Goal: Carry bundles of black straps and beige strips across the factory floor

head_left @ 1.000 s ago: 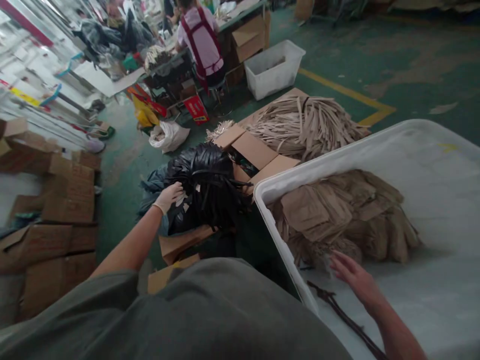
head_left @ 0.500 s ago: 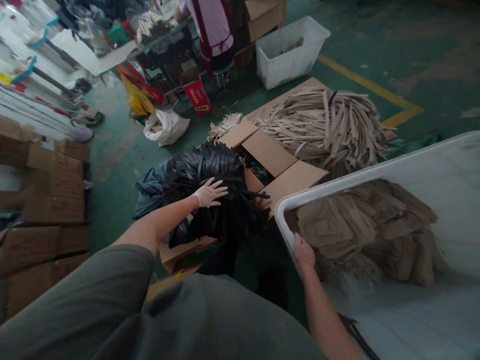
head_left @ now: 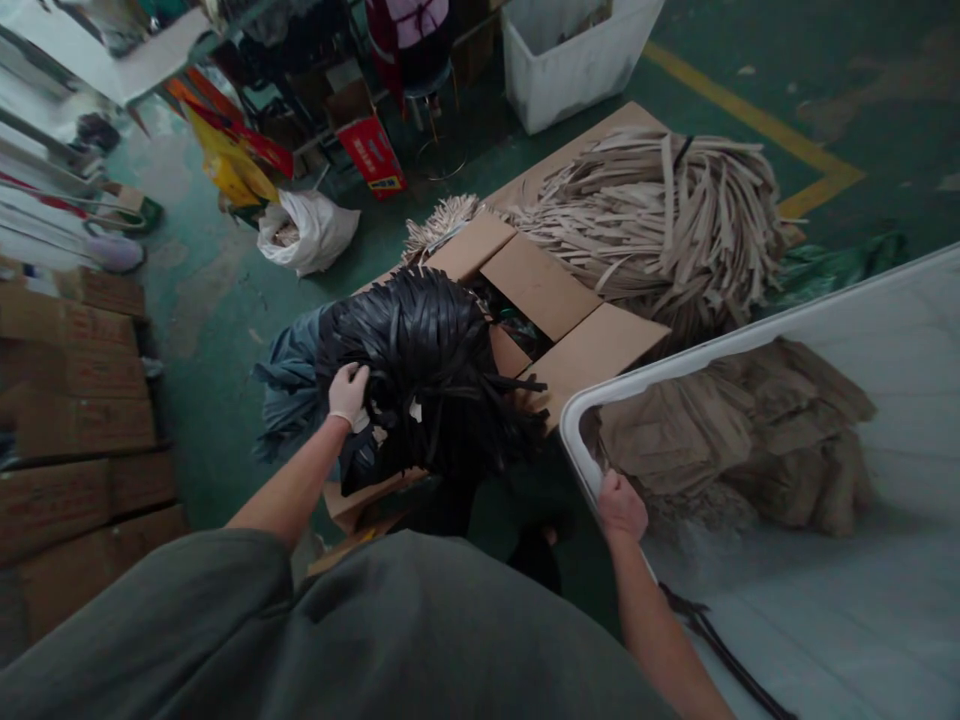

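My left hand (head_left: 349,393), in a pale glove, is closed at the left side of a large bundle of black strips (head_left: 420,325). Its fingers curl into the dark material, and the fingertips are partly hidden. My bare right hand (head_left: 622,507) is wrapped round the near rim of a big white plastic bin (head_left: 574,425). Inside that bin lie brown folded pieces (head_left: 675,435), with clear plastic beside them. Grey-blue material (head_left: 289,375) adjoins the black bundle on its left.
An open cardboard box (head_left: 544,285) stands behind the bundle, near a heap of beige strips (head_left: 637,220). A white sack (head_left: 311,235), another white bin (head_left: 574,65) and a person seated on a stool (head_left: 409,30) are farther back. Stacked cartons (head_left: 75,400) line the left.
My left hand has moved left over the black bundle and gone from spread fingers to a closed grip. My right hand stays on the bin's rim. The view has tilted downward.
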### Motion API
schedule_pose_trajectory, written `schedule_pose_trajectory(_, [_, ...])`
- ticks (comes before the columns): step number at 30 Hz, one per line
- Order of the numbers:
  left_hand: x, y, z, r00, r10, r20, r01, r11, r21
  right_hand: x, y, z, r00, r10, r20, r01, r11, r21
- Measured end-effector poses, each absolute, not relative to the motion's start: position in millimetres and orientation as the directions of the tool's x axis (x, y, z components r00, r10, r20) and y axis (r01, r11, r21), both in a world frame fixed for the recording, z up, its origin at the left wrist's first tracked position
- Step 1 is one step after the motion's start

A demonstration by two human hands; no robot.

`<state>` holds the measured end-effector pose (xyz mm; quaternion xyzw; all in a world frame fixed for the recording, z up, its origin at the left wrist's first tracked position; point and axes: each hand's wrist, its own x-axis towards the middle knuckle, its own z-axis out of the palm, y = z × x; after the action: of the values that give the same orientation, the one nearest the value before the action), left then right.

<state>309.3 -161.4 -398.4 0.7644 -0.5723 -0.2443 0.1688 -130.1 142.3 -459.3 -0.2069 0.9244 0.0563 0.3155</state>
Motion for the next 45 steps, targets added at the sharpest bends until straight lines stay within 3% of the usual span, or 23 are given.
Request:
schedule_pose_trajectory(3, [268.3,-126.6,-414.7,-0.246,-0.965,-0.093,-0.86,0.173,0.48,-128.8,141.9,-457.6,-0.734,-0.343,-0.586,-0.43,0.903,0.011])
schedule_pose_trajectory(5, [247.9,-118.7,-414.4,-0.383,-0.919,-0.094,-0.875,0.328,0.355,-128.4,142.6,-458.0,-0.74,-0.351,-0.573,-0.442,0.897,0.021])
schedule_pose_trajectory(10, [222.7,-130.6,-401.0,-0.359,-0.886,-0.293,-0.931,0.364,0.039,-128.2,144.2,-459.6,-0.739,-0.369,-0.563,-0.455,0.89,0.014])
schedule_pose_trajectory(17, [206.0,-149.2,-386.3,-0.376,-0.765,-0.522,-0.877,0.476,-0.067,-130.4,151.0,-472.5,-0.743,-0.382,-0.55,-0.451,0.893,-0.012])
schedule_pose_trajectory(25, [216.0,-165.9,-383.7,-0.368,-0.702,-0.61,-0.894,0.448,0.024,-130.6,157.2,-486.3,-0.751,-0.389,-0.534,-0.44,0.897,-0.037])
schedule_pose_trajectory(30, [221.1,-181.5,-392.7,-0.388,-0.6,-0.7,-0.902,0.404,0.153,-127.7,155.8,-481.2,-0.74,-0.422,-0.524,-0.459,0.886,-0.065])
schedule_pose_trajectory(32, [221.8,-186.2,-396.7,-0.353,-0.574,-0.738,-0.931,0.289,0.221,-126.9,156.0,-480.8,-0.74,-0.432,-0.516,-0.466,0.882,-0.069])
schedule_pose_trajectory(34, [223.2,-186.3,-400.6,-0.296,-0.596,-0.746,-0.945,0.069,0.32,-126.3,156.5,-481.8,-0.746,-0.435,-0.504,-0.464,0.883,-0.075])
schedule_pose_trajectory(37, [225.6,-178.3,-404.2,-0.244,-0.668,-0.703,-0.862,-0.182,0.473,-125.8,157.2,-484.4,-0.752,-0.446,-0.486,-0.469,0.879,-0.081])
schedule_pose_trajectory(41, [225.9,-165.3,-399.7,-0.236,-0.749,-0.619,-0.773,-0.241,0.586,-125.9,157.4,-487.0,-0.756,-0.442,-0.483,-0.461,0.883,-0.087])
schedule_pose_trajectory(45, [224.3,-159.3,-375.5,-0.243,-0.76,-0.603,-0.734,-0.262,0.627,-126.9,156.9,-487.7,-0.755,-0.445,-0.481,-0.456,0.884,-0.102])
